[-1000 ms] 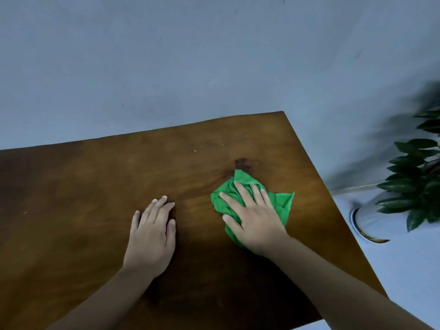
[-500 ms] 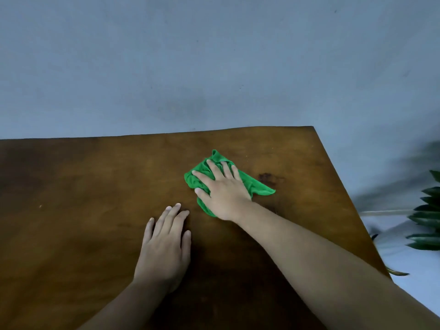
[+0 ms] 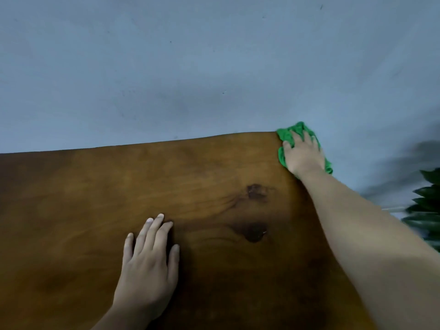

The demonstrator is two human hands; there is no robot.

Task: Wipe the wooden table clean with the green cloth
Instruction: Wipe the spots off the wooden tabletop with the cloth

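The right hand [image 3: 303,156] is laid palm-down on the green cloth [image 3: 289,134] at the far right corner of the bench [image 3: 71,198], with the arm stretched out across the right side of the top. Its fingers are spread and bent a little over the bunched fabric, so the cloth is pressed flat against the wood rather than pinched or lifted; nothing is gripped in a fist. Part of the cloth is seen to overhang the corner, its far and right folds showing past the edge against the grey floor [image 3: 190,67]. This placement is judged to serve the wiping of the very edge, where dirt would be swept off the top.

The left hand [image 3: 148,263] is laid flat and empty on the bare wood, near and left of centre, fingers extended and only slightly parted. It is judged to be a brace, taking the weight of the body while the far reach is made.

Between the two hands, two dark patches [image 3: 256,191] are visible in the grain; whether they are knots, stains or damp cannot be told. At the far right edge of the view, dark green leaves of a plant [image 3: 428,206] are seen, blurred, well clear of the cloth.
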